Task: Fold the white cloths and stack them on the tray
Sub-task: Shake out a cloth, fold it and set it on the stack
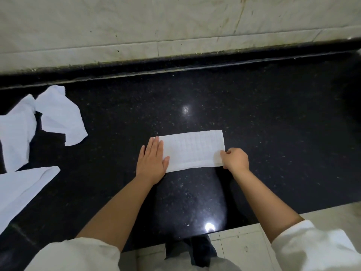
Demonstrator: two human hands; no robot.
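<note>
A white cloth (192,149), folded into a long narrow strip, lies flat on the black counter (273,133) in front of me. My left hand (152,163) presses flat on the strip's left end, fingers straight. My right hand (235,159) pinches the strip's right end near its front corner, fingers curled. Several unfolded white cloths lie at the left: a crumpled one (60,116), another beside it (16,130), and a flatter one (21,190) at the left edge. No tray is in view.
A pale tiled wall (175,26) rises behind the counter's back edge. The counter's front edge runs along the bottom right, with light floor tiles (244,245) below it. Two bright light reflections sit on the glossy surface.
</note>
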